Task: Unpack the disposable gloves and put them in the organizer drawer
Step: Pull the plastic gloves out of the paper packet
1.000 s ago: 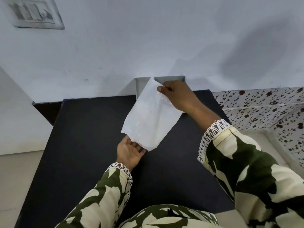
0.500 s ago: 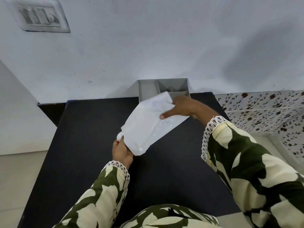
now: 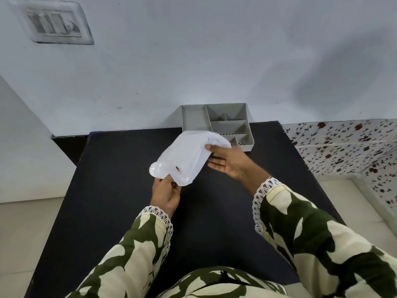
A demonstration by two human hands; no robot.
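Note:
A thin white disposable glove point(image 3: 184, 155) hangs over the black table point(image 3: 120, 190), stretched between my two hands. My left hand point(image 3: 166, 193) pinches its near lower end, where the finger shapes bulge. My right hand point(image 3: 229, 161) holds the far end with thumb on top and fingers spread beneath. The grey organizer drawer point(image 3: 191, 119) stands at the table's far edge against the wall, with several compartments that look empty. The glove's far end overlaps the drawer's near left corner in view.
A white wall rises behind the table, with a switch plate point(image 3: 53, 22) at upper left. Floral tiles point(image 3: 343, 145) and a pale ledge lie to the right. Pale floor shows on the left of the table.
The glove has dropped from nearly upright to a low slant. My right hand came down and toward me with its end. My left hand now pinches the near end. The camera tilted, showing the whole drawer.

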